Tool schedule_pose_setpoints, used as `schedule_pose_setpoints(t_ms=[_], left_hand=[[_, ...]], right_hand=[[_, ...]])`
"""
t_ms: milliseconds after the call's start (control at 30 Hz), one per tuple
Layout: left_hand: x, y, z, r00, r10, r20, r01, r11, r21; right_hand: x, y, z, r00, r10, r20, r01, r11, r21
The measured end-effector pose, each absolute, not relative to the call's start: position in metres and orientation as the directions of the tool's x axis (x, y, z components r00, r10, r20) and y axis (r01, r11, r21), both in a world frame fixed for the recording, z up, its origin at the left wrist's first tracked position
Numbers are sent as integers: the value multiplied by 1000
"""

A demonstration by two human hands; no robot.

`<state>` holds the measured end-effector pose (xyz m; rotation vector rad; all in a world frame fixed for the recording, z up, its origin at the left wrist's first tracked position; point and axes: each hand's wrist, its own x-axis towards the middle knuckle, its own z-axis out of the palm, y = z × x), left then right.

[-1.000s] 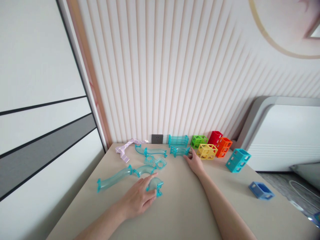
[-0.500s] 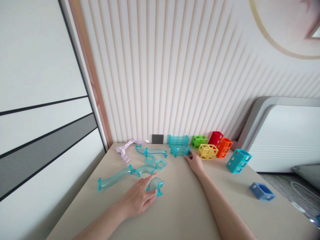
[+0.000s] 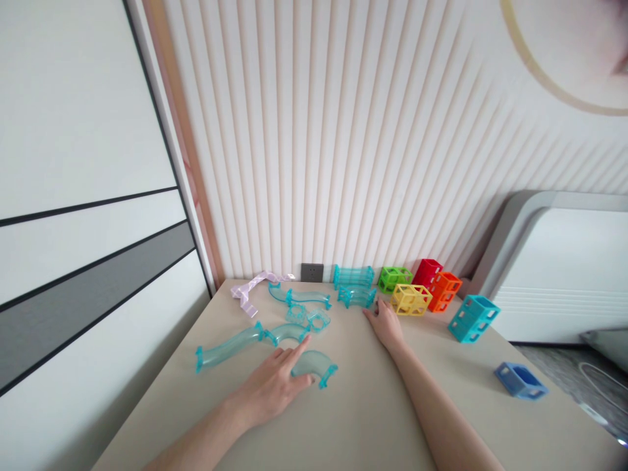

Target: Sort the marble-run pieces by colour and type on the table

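Our left hand (image 3: 275, 386) lies on the table (image 3: 373, 418), fingers loosely closed on a curved clear-teal tube elbow (image 3: 314, 365). Our right hand (image 3: 387, 324) rests flat and released, fingertips just beside a short teal tube piece (image 3: 356, 297) — near the yellow lattice block (image 3: 411, 299). Beyond stand green (image 3: 394, 279), red (image 3: 426, 271) and orange (image 3: 444, 290) blocks; a teal block (image 3: 473, 318) and a blue block (image 3: 520, 381) lie apart — these open frames hold nothing. Since a second ago the elbow has turned, its flanged end now pointing right; the right hand stays put.
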<state>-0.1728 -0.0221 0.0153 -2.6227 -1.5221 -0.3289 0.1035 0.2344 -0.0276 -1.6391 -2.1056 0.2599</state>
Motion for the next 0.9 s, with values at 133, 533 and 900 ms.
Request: schedule_pose_setpoints(t_ms=[133, 533, 900], left_hand=[[-174, -21, 11, 491, 841, 225, 865, -502, -10], [-173, -22, 13, 354, 901, 250, 910, -393, 128], [-172, -17, 1, 356, 867, 347, 904, -414, 105]], right_hand=[[102, 226, -23, -177, 960, 217, 905, 245, -348], [92, 190, -2, -134, 979, 156, 957, 168, -235], [98, 175, 0, -183, 972, 147, 903, 225, -367]])
